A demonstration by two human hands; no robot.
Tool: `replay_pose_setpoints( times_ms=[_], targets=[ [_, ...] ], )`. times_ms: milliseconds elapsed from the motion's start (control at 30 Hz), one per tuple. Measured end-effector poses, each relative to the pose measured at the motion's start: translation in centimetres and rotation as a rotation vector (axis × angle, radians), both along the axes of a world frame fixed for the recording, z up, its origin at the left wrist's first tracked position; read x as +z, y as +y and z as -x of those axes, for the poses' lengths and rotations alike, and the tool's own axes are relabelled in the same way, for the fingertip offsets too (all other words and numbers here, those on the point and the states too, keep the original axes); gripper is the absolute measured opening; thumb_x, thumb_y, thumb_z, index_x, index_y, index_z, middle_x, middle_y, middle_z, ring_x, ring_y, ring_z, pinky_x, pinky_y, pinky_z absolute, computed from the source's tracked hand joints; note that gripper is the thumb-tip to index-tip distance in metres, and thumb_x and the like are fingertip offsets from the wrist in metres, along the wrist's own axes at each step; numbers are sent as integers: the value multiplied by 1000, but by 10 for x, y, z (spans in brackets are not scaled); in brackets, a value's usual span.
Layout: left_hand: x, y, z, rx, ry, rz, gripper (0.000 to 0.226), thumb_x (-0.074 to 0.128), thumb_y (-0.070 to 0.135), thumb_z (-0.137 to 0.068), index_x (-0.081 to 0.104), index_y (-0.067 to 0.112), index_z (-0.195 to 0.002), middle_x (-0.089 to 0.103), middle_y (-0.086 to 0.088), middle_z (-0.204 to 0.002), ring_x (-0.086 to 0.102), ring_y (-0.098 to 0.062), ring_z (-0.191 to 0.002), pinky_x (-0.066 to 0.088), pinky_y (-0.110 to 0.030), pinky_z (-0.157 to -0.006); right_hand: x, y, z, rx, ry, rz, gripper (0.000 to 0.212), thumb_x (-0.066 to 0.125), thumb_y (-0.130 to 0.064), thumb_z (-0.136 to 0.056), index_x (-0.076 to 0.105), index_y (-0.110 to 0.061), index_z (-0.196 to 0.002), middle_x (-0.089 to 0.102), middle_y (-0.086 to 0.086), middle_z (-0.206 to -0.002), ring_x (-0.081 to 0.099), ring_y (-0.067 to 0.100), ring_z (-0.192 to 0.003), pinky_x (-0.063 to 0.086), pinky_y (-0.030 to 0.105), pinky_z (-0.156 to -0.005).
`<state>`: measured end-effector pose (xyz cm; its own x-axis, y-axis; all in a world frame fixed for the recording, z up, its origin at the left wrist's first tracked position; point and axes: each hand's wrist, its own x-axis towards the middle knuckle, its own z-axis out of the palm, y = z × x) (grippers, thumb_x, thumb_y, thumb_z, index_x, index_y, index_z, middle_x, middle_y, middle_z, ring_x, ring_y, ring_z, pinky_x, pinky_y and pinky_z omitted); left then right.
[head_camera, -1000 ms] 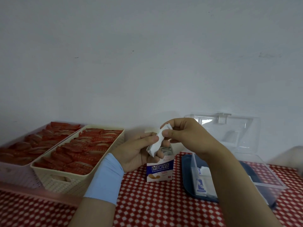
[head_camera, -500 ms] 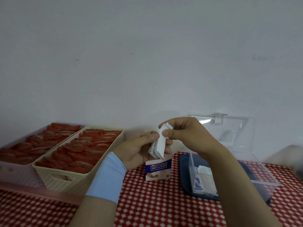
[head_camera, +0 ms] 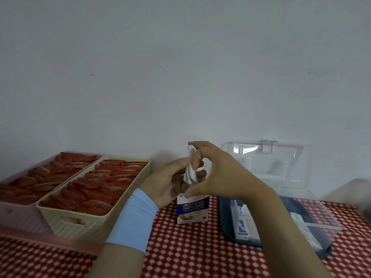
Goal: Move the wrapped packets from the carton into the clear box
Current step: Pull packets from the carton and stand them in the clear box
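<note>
Item: wrapped packets (head_camera: 190,169), one stack, long axis upright, just above carton (head_camera: 193,210) | Hold: left hand (head_camera: 166,181) clamps its flat sides; right hand (head_camera: 218,175) curls over its top end | Destination: clear box (head_camera: 321,224), lid open, to the right, right hand nearer.

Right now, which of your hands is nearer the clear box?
Right. The right hand is over the carton, next to the clear box, its forearm crossing the box's front. The left hand holds packets on the carton's other side, farther away.
</note>
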<state>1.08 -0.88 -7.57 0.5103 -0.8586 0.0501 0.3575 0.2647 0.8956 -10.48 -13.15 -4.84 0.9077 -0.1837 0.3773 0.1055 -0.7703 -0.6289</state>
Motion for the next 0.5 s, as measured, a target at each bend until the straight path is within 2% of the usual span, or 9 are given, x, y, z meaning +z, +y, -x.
replay_pose_setpoints(
  times_ms=[67, 133, 233, 300, 367, 433, 500],
  targets=[
    [1, 0, 2, 3, 2, 14, 27, 57, 19, -94, 69, 1, -109, 71, -15, -95, 72, -25, -81, 61, -36, -64, -4, 2, -5, -19, -58, 46, 44, 95, -21, -56, 59, -17, -80, 51, -25, -123, 58, -8, -101, 45, 3, -76],
    [3, 0, 3, 11, -6, 23, 26, 55, 18, -97, 69, -1, -106, 70, -15, -90, 71, -23, -78, 59, -33, -60, -6, 2, -9, -47, -108, 105, 39, 94, -24, -57, 59, -19, -74, 53, -22, -117, 64, 3, -94, 51, 12, -76],
    [3, 1, 4, 11, -36, 33, 25, 54, 19, -98, 70, -1, -98, 70, -13, -82, 71, -22, -74, 58, -30, -57, -6, 2, -9, -36, -98, 163, 39, 94, -29, -56, 59, -21, -72, 53, -23, -114, 64, 3, -91, 52, 14, -75],
    [2, 2, 3, 8, -33, 35, 24, 53, 17, -98, 70, 0, -100, 70, -13, -85, 70, -23, -77, 60, -32, -61, -6, 1, -7, -7, -51, 61, 39, 94, -30, -57, 61, -19, -76, 55, -22, -116, 62, 1, -97, 49, 10, -77],
    [2, 3, 2, -18, -34, 34, 23, 55, 16, -96, 70, 0, -104, 70, -14, -91, 69, -23, -80, 60, -33, -67, -4, -2, -1, 19, -37, -137, 31, 86, -33, -71, 63, -21, -89, 62, -17, -113, 61, -2, -103, 46, 12, -87],
    [2, 4, 4, -37, -19, 23, 26, 58, 18, -89, 70, 0, -104, 70, -17, -93, 70, -23, -75, 60, -32, -63, -1, -7, 3, -1, -48, -350, 25, 68, -34, -91, 60, -27, -115, 69, -10, -110, 64, 0, -101, 48, 27, -96],
    [2, 3, 7, -47, 6, 0, 27, 58, 19, -85, 69, 2, -104, 73, -16, -95, 72, -23, -75, 60, -30, -61, 1, -12, 7, -56, -27, -431, 41, 61, -27, -97, 49, -30, -137, 71, -6, -109, 69, 5, -96, 52, 36, -96]
  ],
)
